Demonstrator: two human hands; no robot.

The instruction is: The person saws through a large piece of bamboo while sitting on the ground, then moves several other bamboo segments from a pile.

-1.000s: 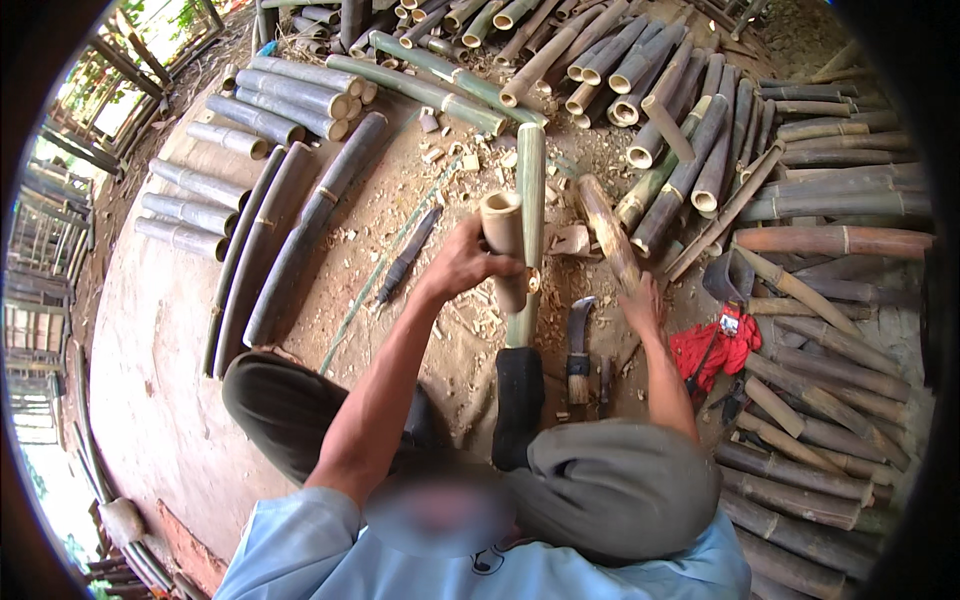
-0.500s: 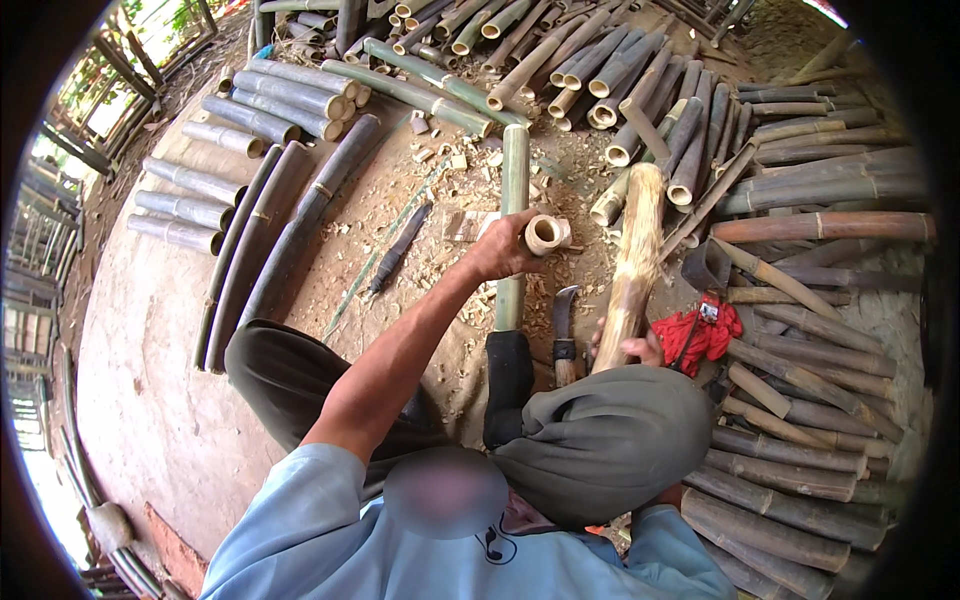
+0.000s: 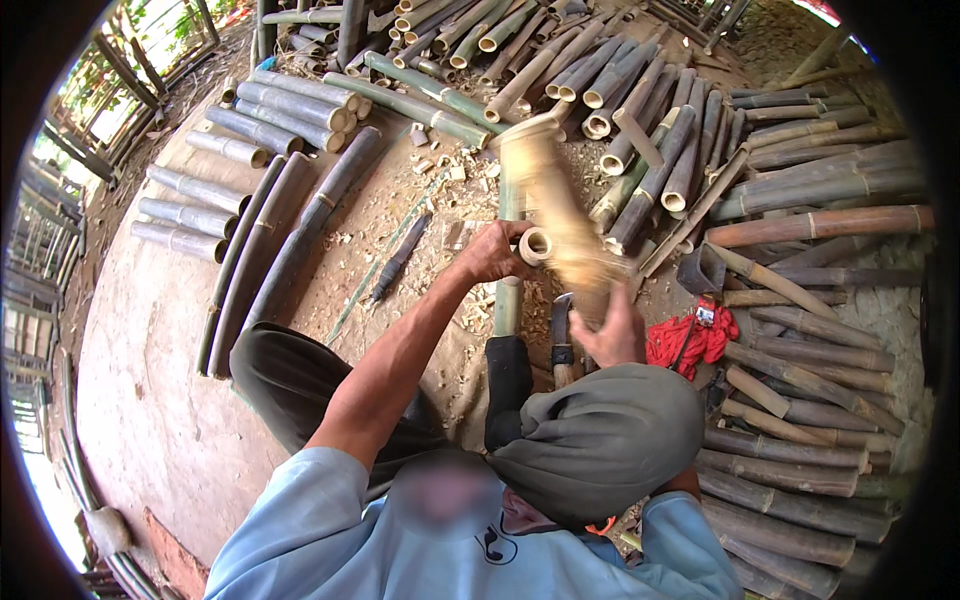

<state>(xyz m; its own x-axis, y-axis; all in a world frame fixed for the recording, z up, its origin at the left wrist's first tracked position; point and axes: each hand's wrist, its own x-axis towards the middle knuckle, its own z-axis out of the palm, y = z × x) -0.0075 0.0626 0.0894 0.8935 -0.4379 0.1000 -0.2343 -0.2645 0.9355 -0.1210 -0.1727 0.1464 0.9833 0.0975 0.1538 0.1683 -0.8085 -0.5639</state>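
Pale bamboo section (image 3: 555, 215), motion-blurred, tilted toward 11 o'clock at frame centre. Clamped low by right hand (image 3: 612, 335); left hand (image 3: 493, 252) closed on short hollow bamboo piece (image 3: 535, 246). Knife (image 3: 561, 335) directly beneath; red cloth (image 3: 690, 340) at 3 o'clock.

The long pale bamboo section (image 3: 555, 215) above the right hand (image 3: 612, 335) is motion-blurred. The dark-handled knife (image 3: 562, 335) just left of that hand is partly hidden behind the grey-clad knee (image 3: 600, 440).
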